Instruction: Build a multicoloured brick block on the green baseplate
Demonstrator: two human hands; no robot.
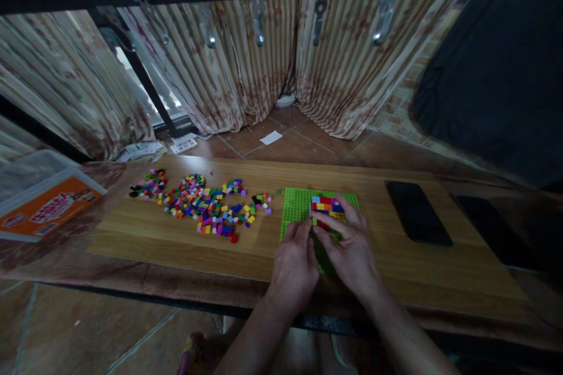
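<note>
A green baseplate (295, 206) lies on the wooden table, with a block of red, yellow, blue and orange bricks (327, 205) built on its far right part. My left hand (294, 266) rests on the plate's near edge, fingers curled together and tips pressed down by the built block. My right hand (349, 243) covers the plate's right side, fingers bent and pinched toward the left hand's tips. What lies between the fingertips is too small to make out. A spread of several loose coloured bricks (200, 202) lies to the left of the plate.
A black phone (417, 212) lies flat to the right of the plate. An orange-and-white box (46, 206) and a clear plastic tub sit at the far left. Striped curtains hang behind the table over a tiled floor. The table's near edge (176, 284) runs close to my wrists.
</note>
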